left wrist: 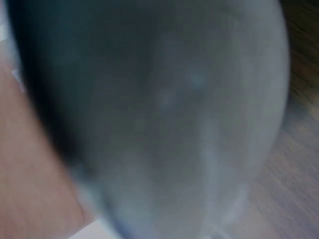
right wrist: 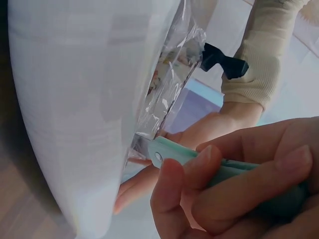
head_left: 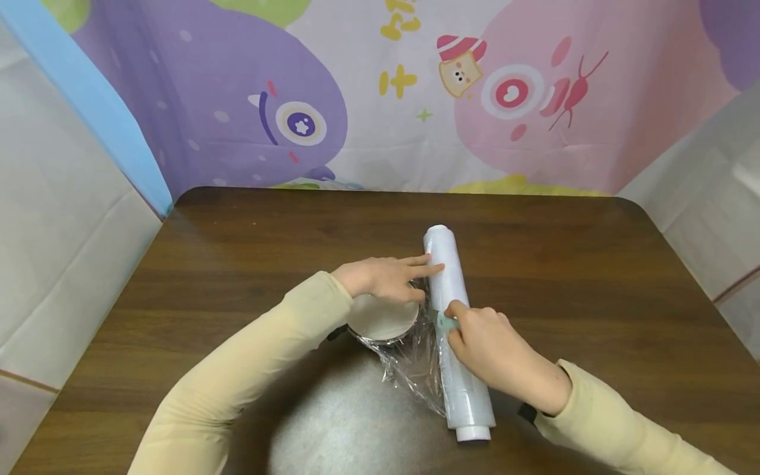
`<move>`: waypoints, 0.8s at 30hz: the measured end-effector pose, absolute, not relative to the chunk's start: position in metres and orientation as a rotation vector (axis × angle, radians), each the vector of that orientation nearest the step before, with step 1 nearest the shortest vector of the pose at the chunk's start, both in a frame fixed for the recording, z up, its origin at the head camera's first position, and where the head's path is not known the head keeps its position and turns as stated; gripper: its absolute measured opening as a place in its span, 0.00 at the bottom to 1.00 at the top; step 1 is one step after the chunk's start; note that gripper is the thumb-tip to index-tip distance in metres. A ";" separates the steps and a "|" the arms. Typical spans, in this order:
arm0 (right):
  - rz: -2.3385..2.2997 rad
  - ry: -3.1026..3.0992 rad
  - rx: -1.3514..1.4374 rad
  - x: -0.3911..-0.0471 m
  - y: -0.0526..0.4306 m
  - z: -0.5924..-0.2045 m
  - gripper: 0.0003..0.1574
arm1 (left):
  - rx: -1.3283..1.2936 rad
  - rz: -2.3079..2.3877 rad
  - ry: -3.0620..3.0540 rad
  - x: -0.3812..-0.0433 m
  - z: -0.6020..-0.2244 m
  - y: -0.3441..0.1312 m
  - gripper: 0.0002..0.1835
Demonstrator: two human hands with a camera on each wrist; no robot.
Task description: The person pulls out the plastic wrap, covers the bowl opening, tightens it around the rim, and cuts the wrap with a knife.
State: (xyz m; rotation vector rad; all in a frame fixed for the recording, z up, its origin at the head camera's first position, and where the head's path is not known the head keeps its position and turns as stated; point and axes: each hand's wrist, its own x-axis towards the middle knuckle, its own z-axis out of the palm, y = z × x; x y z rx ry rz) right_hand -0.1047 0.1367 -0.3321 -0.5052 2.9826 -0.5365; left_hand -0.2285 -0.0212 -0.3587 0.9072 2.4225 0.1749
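A long roll of plastic wrap (head_left: 449, 277) lies on the table, slanting from back to front. Its loose sheet (head_left: 418, 359) stretches left to a round bowl (head_left: 382, 320) with a pale inside. My left hand (head_left: 388, 277) reaches over the bowl's far side, fingers extended, fingertips touching the roll. My right hand (head_left: 493, 343) grips a mint-green knife (right wrist: 179, 153) beside the roll. Its short blade meets the film along the roll's edge in the right wrist view. A blurred, curved grey surface, likely the bowl's side, fills most of the left wrist view.
The dark wooden table (head_left: 237, 244) carries a bright glare patch in front of the bowl. Behind it hangs a cartoon-printed curtain (head_left: 392, 132). Pale panels (head_left: 65, 231) flank the table on both sides.
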 end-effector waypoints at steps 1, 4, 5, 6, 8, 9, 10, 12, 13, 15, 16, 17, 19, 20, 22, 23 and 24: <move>-0.545 2.980 -0.504 -0.103 0.137 -0.332 0.12 | 0.909 0.173 2.422 -0.228 -0.359 -0.021 0.34; -0.558 2.974 -0.512 -0.097 0.137 -0.332 0.12 | 0.911 0.176 2.421 -0.228 -0.358 -0.021 0.34; -0.561 2.978 -0.517 -0.095 0.137 -0.332 0.11 | 0.911 0.179 2.421 -0.227 -0.358 -0.021 0.34; -0.562 2.983 -0.521 -0.093 0.137 -0.332 0.11 | 0.910 0.180 2.422 -0.227 -0.359 -0.021 0.33; -0.560 2.992 -0.530 -0.089 0.137 -0.332 0.11 | 0.911 0.185 2.427 -0.227 -0.359 -0.022 0.33; -0.562 2.997 -0.530 -0.086 0.137 -0.333 0.11 | 0.910 0.185 2.430 -0.227 -0.359 -0.022 0.33; -0.563 3.002 -0.528 -0.084 0.137 -0.333 0.10 | 0.909 0.188 2.429 -0.227 -0.360 -0.022 0.33; -0.563 3.012 -0.523 -0.081 0.138 -0.333 0.10 | 0.908 0.193 2.430 -0.227 -0.360 -0.022 0.33; -0.570 3.002 -0.520 -0.079 0.138 -0.334 0.10 | 0.908 0.196 2.430 -0.227 -0.360 -0.023 0.33; -0.573 2.997 -0.521 -0.075 0.138 -0.334 0.11 | 0.904 0.203 2.425 -0.227 -0.360 -0.023 0.33; -0.570 3.000 -0.526 -0.073 0.138 -0.334 0.11 | 0.905 0.208 2.423 -0.227 -0.361 -0.023 0.33; -0.564 3.002 -0.532 -0.071 0.138 -0.334 0.10 | 0.907 0.210 2.423 -0.227 -0.361 -0.023 0.33; -0.560 3.012 -0.545 -0.067 0.138 -0.334 0.10 | 0.914 0.216 2.422 -0.227 -0.362 -0.024 0.33; -0.556 3.016 -0.550 -0.064 0.139 -0.335 0.10 | 0.919 0.221 2.421 -0.228 -0.362 -0.024 0.33; -0.547 3.027 -0.566 -0.060 0.140 -0.335 0.10 | 0.930 0.231 2.418 -0.228 -0.364 -0.025 0.32; -0.545 3.021 -0.575 -0.057 0.140 -0.336 0.10 | 0.934 0.237 2.416 -0.228 -0.364 -0.025 0.32; -0.542 3.017 -0.584 -0.055 0.141 -0.336 0.10 | 0.936 0.244 2.414 -0.229 -0.364 -0.026 0.32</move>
